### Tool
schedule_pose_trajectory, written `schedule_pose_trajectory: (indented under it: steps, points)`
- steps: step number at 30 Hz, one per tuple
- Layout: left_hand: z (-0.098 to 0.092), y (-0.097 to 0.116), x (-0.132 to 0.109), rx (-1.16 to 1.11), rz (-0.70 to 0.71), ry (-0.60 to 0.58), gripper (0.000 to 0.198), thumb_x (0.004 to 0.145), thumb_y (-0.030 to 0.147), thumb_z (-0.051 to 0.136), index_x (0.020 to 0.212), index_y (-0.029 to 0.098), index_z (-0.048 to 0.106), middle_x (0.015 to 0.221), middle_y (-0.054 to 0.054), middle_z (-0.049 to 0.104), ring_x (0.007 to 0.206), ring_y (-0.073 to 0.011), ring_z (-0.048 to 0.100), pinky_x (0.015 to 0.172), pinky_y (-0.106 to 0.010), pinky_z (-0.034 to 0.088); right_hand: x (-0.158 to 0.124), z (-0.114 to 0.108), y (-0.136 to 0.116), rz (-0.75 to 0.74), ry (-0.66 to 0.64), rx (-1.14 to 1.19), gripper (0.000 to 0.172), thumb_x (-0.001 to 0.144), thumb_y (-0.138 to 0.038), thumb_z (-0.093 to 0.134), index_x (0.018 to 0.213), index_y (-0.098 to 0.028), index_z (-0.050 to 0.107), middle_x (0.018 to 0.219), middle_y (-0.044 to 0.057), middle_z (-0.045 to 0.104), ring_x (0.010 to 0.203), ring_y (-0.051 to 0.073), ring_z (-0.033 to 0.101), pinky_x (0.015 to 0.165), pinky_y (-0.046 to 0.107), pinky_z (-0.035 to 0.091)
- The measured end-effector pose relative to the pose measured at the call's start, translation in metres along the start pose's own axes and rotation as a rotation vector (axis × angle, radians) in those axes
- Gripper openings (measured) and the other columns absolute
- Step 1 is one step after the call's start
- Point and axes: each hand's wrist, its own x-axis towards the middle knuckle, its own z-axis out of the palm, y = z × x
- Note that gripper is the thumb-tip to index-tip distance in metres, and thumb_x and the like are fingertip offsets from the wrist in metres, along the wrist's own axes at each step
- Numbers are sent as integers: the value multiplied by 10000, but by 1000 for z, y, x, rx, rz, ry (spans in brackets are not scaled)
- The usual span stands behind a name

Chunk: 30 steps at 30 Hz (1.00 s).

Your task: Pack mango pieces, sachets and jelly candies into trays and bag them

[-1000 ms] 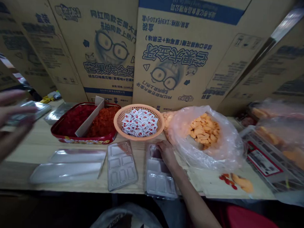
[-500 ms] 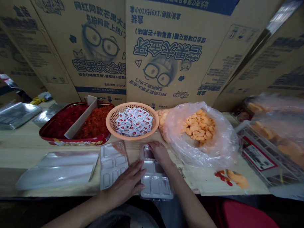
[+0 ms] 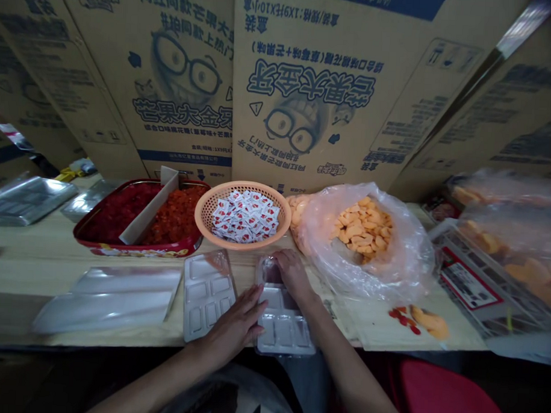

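Note:
A clear plastic tray with moulded compartments [image 3: 285, 334] lies at the table's front edge, its near end jutting slightly past it. My left hand [image 3: 239, 316] rests against its left side, fingers stretched out and slightly apart. At the tray's far right corner, my right hand [image 3: 293, 274] has its fingers bent over the rim, gripping it; the thumb is partly hidden. Left of it lies a second compartment tray [image 3: 209, 291], with a small orange patch showing near its top. Beyond the trays stands an orange plastic basket [image 3: 201, 219] full of small white-and-red sachets [image 3: 245, 217].
A red tin [image 3: 138, 249] with a divider holds red and orange pieces. Clear plastic sleeves [image 3: 114, 300] lie at left. An open bag [image 3: 404, 253] holds orange candies. Loose pieces [image 3: 427, 322] lie near a crate [image 3: 469, 282] at right. Cardboard boxes [image 3: 304, 27] stand behind.
The view has shifted slightly. Both hands stay at the same tray; my left fingers sit a little further over its left edge.

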Motion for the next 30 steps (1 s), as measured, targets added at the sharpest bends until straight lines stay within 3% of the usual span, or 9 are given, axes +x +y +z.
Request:
schedule_pose_trajectory:
  steps: [3,6,10,12,15,17,20,25,30]
  points:
    - [-4,10,-3,-241,-48,55,434,812,259,500,1246,252,490,1451,-76,269,1337,-207,217,1089,-414,176,-1,-3,-1,-2,50,20,217,863,-134,415,915,-132,626,861,97,614,856,203,527,785,335,427]
    - [-8,20,0,-496,-100,192,605,723,219,612,1297,247,423,1457,-75,261,1344,-219,192,1097,-400,136,-3,-10,-3,10,113,32,250,868,-142,387,967,-145,617,876,99,607,869,205,528,778,349,437]
    - [-7,35,15,-810,-248,366,892,611,179,707,1374,212,246,1308,-135,447,1208,-242,414,1028,-410,286,-5,-33,-20,46,237,110,262,877,-174,375,1007,-179,603,880,83,604,883,197,531,768,346,447]
    - [-6,45,23,-985,-321,333,868,608,215,720,1350,211,270,1150,-117,560,1050,-234,541,928,-403,396,-6,-49,-31,35,296,193,244,883,-199,384,999,-193,599,884,71,609,886,185,535,777,332,447]
    - [-9,59,30,-1214,-413,209,653,625,248,717,1208,172,433,978,-102,638,881,-235,619,786,-389,475,-6,-74,-33,21,355,219,219,879,-244,414,1014,-203,582,954,69,606,937,183,529,826,331,429]
    - [-12,68,33,-1298,-472,166,554,632,217,713,1134,161,483,954,-106,658,843,-230,637,737,-357,490,-6,-88,-12,171,404,152,233,884,-253,392,1027,-188,564,988,78,592,954,184,523,837,330,420]
    - [-17,78,37,-1343,-543,150,559,611,150,721,1123,174,497,943,-96,675,823,-214,648,721,-325,495,-8,-105,52,545,343,-37,257,868,-168,339,1006,-133,553,966,103,581,907,182,528,780,298,426]
    - [-15,81,57,-1382,-611,111,551,606,115,711,1112,168,501,963,-106,675,826,-230,654,755,-366,496,-19,-123,159,662,213,-117,242,703,2,428,800,-115,617,894,149,601,922,241,510,780,332,385]
    - [-4,75,79,-1405,-626,47,544,625,97,687,1125,170,486,1003,-116,660,845,-235,651,766,-378,489,-13,-125,200,697,137,-41,165,663,-16,510,662,-149,607,867,119,633,966,240,485,831,348,342]
